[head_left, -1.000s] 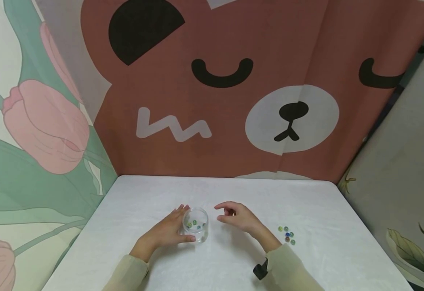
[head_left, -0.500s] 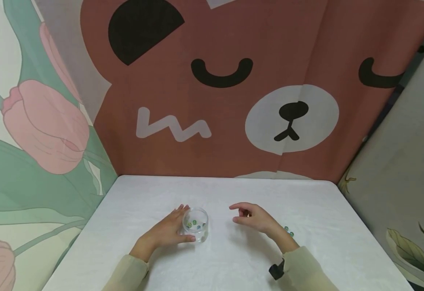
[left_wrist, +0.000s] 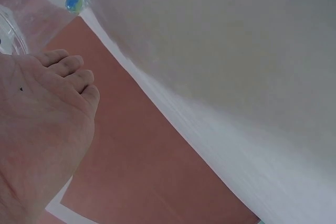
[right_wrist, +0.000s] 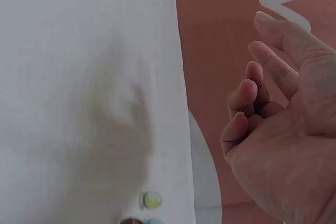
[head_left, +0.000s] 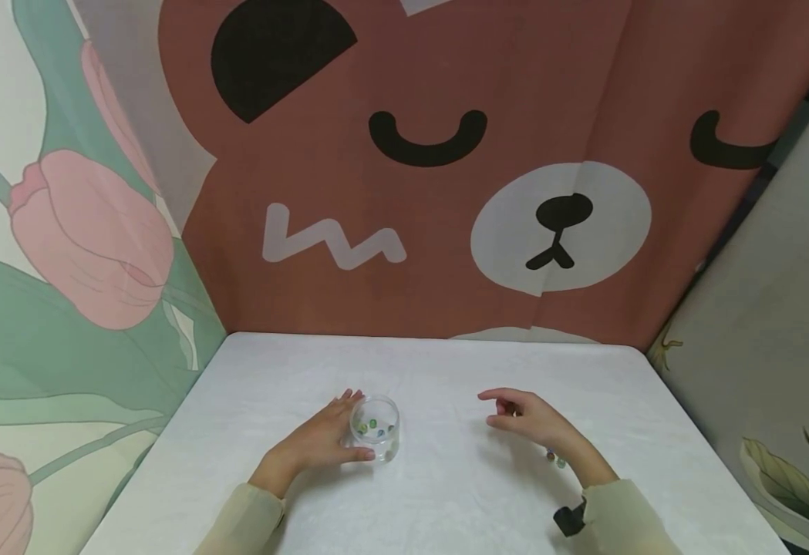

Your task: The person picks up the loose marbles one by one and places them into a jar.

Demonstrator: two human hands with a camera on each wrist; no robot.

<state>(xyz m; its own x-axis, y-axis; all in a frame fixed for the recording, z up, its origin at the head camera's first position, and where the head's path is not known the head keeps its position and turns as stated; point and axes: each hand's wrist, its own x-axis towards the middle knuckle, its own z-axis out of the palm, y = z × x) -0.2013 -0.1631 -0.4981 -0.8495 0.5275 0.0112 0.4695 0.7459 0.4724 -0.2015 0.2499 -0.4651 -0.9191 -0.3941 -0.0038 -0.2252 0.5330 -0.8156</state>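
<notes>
A clear cup (head_left: 375, 447) stands upright on the white table with several green and blue glass marbles (head_left: 372, 424) at its bottom. My left hand (head_left: 317, 439) holds it from the left, thumb across the front and fingers along the back. Part of the same cup shows in a corner of the left wrist view, with a blue-and-yellow marble (left_wrist: 74, 3) inside. My right hand (head_left: 532, 416) hovers over the table, index finger extended and the other fingers loosely curled around nothing. Below its wrist lie loose marbles (head_left: 561, 463), partly hidden by the forearm; a yellowish marble (right_wrist: 152, 200) shows in the right wrist view.
The white-covered table (head_left: 446, 501) ends at a brown curtain (head_left: 432, 301) with a cartoon bear face. A tulip-print curtain (head_left: 92, 239) hangs at the left, a pale patterned one (head_left: 779, 339) at the right. A small black device (head_left: 569, 520) sits on the right wrist.
My right hand has moved right, away from the cup, and its forearm now covers most of the loose marbles. The left hand and the cup have stayed in place.
</notes>
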